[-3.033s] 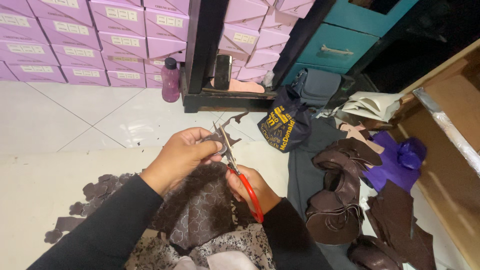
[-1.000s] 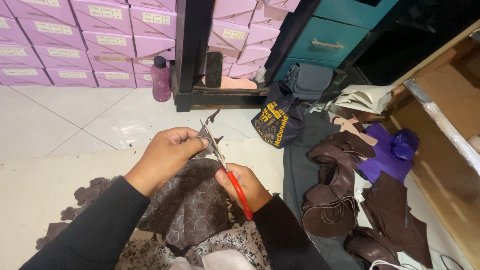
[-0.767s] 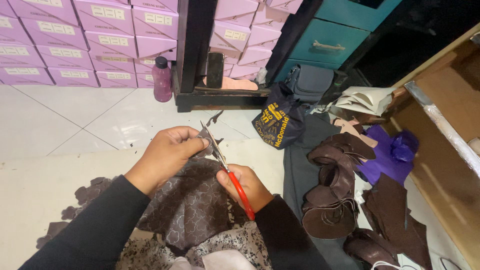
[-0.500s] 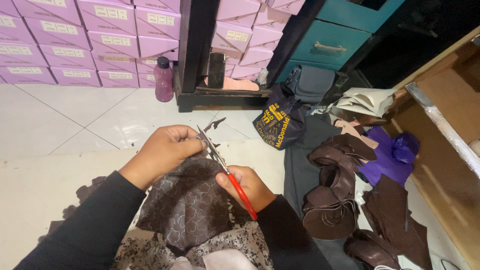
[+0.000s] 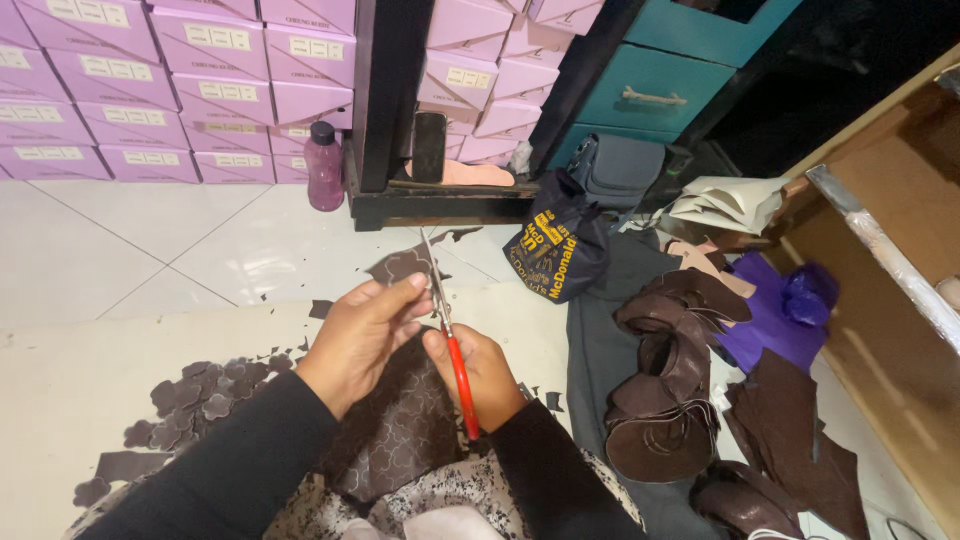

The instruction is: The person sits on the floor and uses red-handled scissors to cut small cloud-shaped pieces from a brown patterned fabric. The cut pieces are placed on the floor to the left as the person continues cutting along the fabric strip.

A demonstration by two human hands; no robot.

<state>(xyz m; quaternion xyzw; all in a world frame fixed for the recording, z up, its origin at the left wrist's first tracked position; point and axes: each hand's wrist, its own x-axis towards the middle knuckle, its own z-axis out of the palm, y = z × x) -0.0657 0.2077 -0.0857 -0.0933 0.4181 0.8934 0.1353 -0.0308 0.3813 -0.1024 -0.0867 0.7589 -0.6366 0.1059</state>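
Observation:
My left hand [image 5: 362,330] pinches the upper edge of a dark brown patterned sheet of material [image 5: 390,430] that hangs down over my lap. My right hand [image 5: 480,370] grips red-handled scissors [image 5: 450,330], blades pointing up and cutting into the sheet just right of my left fingers. A small flap of the sheet [image 5: 400,265] sticks up above my left fingertips.
Small brown cut-out shapes [image 5: 190,400] lie on the pale mat at left. Curled brown pieces [image 5: 665,400], purple material [image 5: 770,315] and a dark printed bag [image 5: 560,250] lie to the right. Stacked pink boxes [image 5: 150,90], a pink bottle [image 5: 324,165] and a teal drawer unit [image 5: 660,95] stand behind.
The scissors have worked further along the sheet's edge, and my left hand has shifted its pinch slightly. The view has moved a little.

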